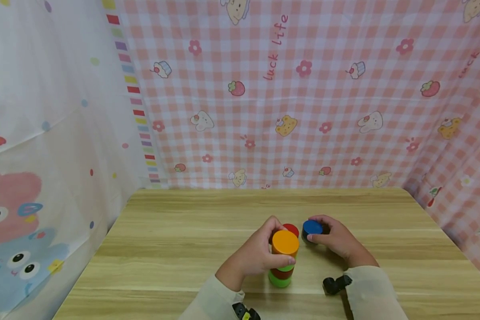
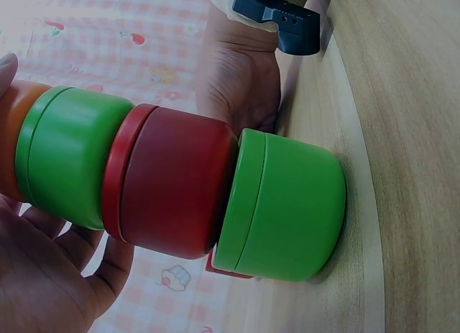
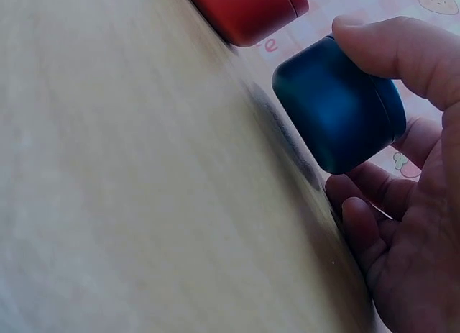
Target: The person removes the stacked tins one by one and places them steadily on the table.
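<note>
A stack of small round lidded jars stands on the table: a green jar (image 2: 295, 207) at the bottom, then a dark red jar (image 2: 176, 178), another green jar (image 2: 75, 153) and an orange jar (image 1: 285, 241) on top. My left hand (image 1: 258, 253) grips the orange jar, thumb on the near side and fingers behind. To the right, my right hand (image 1: 340, 238) pinches a blue jar (image 3: 332, 106) between thumb and fingers; a gap and a shadow show under it in the right wrist view. Just behind the stack sits a separate red jar (image 1: 291, 228), partly hidden.
The jars are on a wood-grain table (image 1: 176, 249). Behind it hangs a pink checked cloth (image 1: 260, 146), with a white patterned cloth (image 1: 72, 146) at the left. A black device (image 1: 337, 284) is strapped at the right wrist, another (image 1: 246, 312) at the left.
</note>
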Demonstrator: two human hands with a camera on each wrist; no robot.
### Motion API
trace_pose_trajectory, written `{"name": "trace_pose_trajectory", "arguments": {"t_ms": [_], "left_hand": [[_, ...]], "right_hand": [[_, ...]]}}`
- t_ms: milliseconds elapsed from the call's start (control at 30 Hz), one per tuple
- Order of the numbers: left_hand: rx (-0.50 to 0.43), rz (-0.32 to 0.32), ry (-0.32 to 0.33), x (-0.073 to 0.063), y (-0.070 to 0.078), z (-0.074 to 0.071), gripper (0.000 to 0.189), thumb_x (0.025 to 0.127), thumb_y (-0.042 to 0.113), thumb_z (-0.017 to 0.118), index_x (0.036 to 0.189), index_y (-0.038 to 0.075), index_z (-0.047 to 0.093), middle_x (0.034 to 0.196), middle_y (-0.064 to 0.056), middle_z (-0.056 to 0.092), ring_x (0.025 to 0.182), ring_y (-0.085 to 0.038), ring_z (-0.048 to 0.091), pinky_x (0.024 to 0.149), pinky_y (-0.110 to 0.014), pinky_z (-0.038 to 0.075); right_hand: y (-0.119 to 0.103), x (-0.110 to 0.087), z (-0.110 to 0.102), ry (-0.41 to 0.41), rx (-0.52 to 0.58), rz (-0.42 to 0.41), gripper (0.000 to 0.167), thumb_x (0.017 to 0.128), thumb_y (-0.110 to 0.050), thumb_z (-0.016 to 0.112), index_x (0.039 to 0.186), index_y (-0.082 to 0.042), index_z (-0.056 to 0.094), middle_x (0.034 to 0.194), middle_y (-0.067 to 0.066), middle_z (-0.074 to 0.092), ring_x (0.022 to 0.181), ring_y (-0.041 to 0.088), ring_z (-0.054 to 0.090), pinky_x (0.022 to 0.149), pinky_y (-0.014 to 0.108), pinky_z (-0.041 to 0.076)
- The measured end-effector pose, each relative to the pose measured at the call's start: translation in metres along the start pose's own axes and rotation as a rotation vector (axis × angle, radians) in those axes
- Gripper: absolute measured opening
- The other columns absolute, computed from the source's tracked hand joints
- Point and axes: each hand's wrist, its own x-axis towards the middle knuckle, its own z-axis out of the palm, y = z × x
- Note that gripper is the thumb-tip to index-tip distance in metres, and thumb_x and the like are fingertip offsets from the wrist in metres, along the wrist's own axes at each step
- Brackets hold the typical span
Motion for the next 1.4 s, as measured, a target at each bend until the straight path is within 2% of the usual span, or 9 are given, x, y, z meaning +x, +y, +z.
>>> {"name": "trace_pose_trajectory", "arguments": {"t_ms": [567,1400], "left_hand": [[-0.009,-0.009,0.0,-0.0007,0.0012,-0.0002,0.048,0.089,0.011,0.081,0.122,0.011,0.046,0.12,0.003,0.064,0.108,-0.011,0.064,0.098,-0.026,0.053],[-0.012,-0.005,-0.005,0.0,-0.0001,-0.001,0.047,0.089,0.012,0.081,0.12,0.013,0.046,0.12,0.002,0.064,0.108,-0.011,0.064,0.097,-0.027,0.054]], "right_hand": [[-0.0005,-0.0008,0.0013,-0.002,-0.007,0.016,0.063,0.091,-0.022,0.083,0.145,-0.004,0.056,0.15,0.026,0.053,0.13,0.043,0.055,0.114,0.065,0.041],[-0.0005,-0.0008,0.0017,-0.006,0.001,0.008,0.065,0.089,-0.02,0.085,0.144,-0.002,0.055,0.148,0.026,0.054,0.128,0.042,0.055,0.113,0.064,0.042]]}}
